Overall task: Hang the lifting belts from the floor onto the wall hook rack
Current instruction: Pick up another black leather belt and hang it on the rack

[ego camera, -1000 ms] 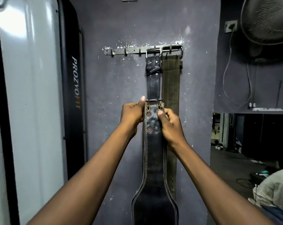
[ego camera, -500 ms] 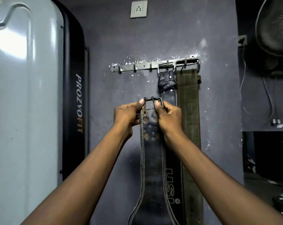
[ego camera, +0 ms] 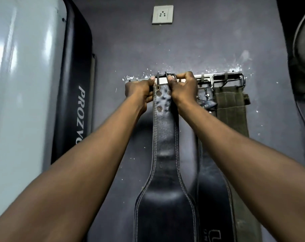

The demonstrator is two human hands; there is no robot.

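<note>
Centre frame, against the grey-purple wall: both hands clamp the top end of a black stitched leather lifting belt (ego camera: 165, 137), left hand (ego camera: 139, 92) on its left edge, right hand (ego camera: 183, 89) on its right edge, thumbs pinching the dark metal buckle (ego camera: 165, 78). Buckle sits level with the left half of the steel wall hook rack (ego camera: 220, 78); cannot tell if it's on a hook, hands cover that stretch. Belt hangs straight down, widening toward bottom centre. Right of it, just beside: a second black leather belt (ego camera: 216, 189) and an olive-green webbing belt (ego camera: 232, 109), both hung from the rack's right end. Bare wall left of the held belt up to the black-edged grey padded panel (ego camera: 75, 102) at left; white wall socket (ego camera: 162, 14) above. Versus half a second ago: buckle was well below the rack, overlapping the hung black belt; now raised to rack height and shifted left.
</note>
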